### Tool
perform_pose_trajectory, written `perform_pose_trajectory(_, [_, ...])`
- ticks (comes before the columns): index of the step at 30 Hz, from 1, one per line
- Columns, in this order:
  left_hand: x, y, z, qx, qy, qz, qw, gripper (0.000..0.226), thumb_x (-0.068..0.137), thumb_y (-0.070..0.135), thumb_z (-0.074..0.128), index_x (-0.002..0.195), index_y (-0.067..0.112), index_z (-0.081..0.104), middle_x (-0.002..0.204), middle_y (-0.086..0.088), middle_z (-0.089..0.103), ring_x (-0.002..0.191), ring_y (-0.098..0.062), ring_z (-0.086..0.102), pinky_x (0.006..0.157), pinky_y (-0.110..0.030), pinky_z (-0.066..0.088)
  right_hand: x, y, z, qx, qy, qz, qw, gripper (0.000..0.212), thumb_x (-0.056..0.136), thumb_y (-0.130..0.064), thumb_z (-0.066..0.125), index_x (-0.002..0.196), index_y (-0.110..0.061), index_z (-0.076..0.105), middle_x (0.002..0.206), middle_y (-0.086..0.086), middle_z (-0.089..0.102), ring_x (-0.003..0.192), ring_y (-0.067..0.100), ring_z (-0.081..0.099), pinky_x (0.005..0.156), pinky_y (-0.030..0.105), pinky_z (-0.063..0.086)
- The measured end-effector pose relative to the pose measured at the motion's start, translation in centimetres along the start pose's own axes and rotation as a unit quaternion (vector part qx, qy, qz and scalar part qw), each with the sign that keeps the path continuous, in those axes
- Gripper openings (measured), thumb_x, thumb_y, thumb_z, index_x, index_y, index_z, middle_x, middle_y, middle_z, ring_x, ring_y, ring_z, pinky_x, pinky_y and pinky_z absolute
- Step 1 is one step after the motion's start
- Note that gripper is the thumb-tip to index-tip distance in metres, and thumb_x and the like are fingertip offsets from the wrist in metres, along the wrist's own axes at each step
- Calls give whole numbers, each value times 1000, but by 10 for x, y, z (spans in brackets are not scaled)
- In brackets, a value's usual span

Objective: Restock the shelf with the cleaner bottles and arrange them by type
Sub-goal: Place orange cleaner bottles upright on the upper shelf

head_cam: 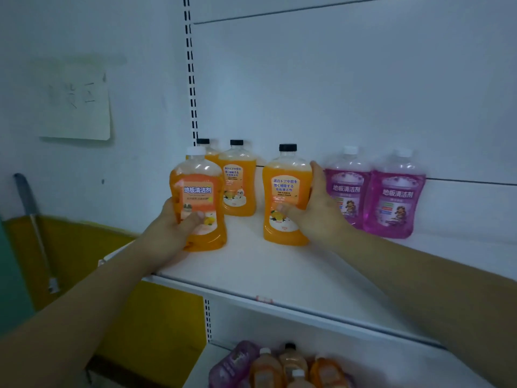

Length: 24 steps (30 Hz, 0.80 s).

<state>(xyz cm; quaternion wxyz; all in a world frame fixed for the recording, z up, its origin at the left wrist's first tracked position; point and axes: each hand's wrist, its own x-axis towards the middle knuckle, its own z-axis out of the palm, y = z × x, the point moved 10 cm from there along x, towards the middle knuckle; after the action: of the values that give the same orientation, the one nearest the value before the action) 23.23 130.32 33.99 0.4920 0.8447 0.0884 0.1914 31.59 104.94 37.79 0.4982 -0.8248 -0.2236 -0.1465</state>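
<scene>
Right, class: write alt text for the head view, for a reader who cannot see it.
Two hands grip orange bottles on a white shelf: the left hand a white-capped bottle, the right hand a black-capped bottle. Two purple bottles stand at right.

White back panel (349, 88) with 1 slotted upright (191, 79); pale wall (84, 29) bearing 1 paper sheet (77, 107); yellow lower wall band (84, 247); dim bluish light.
</scene>
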Motion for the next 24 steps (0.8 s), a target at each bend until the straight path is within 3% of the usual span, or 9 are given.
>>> perform_pose_trajectory(4, [-1,2,-1,-31,10,22,999,56,94,42,50,142,25,29,134,4,49,122,-22,50,93,-34,39,18,-2,15,-57,29,-3,998,112,76,-29,80,153,-26,-1,142,2,35,129,18,41,105,36,40])
perform_pose_trajectory(9, [2,-3,5,-22,-20,27,999,71,84,29,69,141,26,27,123,9,51,110,-14,52,90,-33,43,38,1,31,-66,29,-9,997,98,83,-24,75,151,-24,5,124,-7,50,103,6,49,83,24,39])
perform_pose_trajectory(13, [5,-6,5,-15,-31,33,999,76,80,23,74,141,28,28,127,10,53,114,-15,54,96,-38,45,52,14,42,-77,39,4,996,97,87,-27,69,152,-25,-3,134,0,49,116,18,53,87,26,39])
perform_pose_trajectory(17, [5,-7,5,-19,-34,31,999,70,83,22,71,139,28,31,124,10,54,112,-14,53,93,-35,43,60,21,45,-84,58,7,995,94,87,-29,67,151,-29,-2,135,2,48,116,20,55,92,34,46])
perform_pose_trajectory(20, [6,-8,4,-17,-36,33,999,71,81,24,73,140,27,33,127,7,56,115,-17,56,98,-40,45,62,23,44,-94,58,7,994,95,87,-31,67,151,-29,-2,139,3,44,118,22,53,97,42,47])
perform_pose_trajectory(24, [6,-7,4,-18,-34,31,999,71,80,24,73,139,27,34,126,7,58,113,-16,57,98,-40,45,64,25,42,-106,65,16,992,93,90,-29,64,152,-27,-4,142,6,38,120,24,51,97,40,46])
